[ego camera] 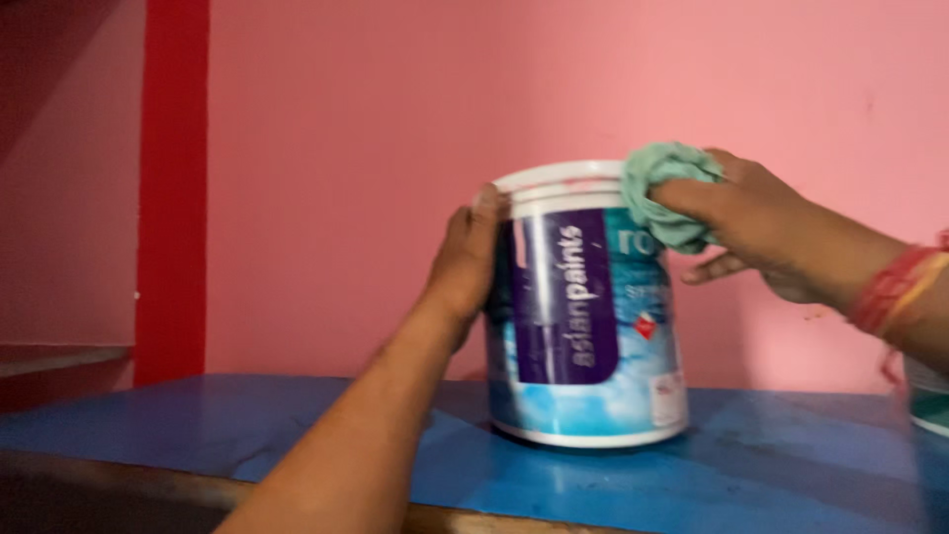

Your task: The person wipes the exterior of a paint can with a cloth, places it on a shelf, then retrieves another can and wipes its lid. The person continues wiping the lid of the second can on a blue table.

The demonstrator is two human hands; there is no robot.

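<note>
A white and blue plastic bucket [593,326] with a purple label band stands upright on a blue surface [247,425]. My left hand [465,262] grips its left side near the rim, thumb on top. My right hand [756,222] presses a crumpled green cloth [667,193] against the bucket's upper right rim. Red and yellow threads circle my right wrist. The picture is slightly blurred.
A pink wall [395,148] rises right behind the bucket, with a red vertical strip [173,188] at the left. Part of another white container [929,400] shows at the right edge. The blue surface has a brown front edge [119,475].
</note>
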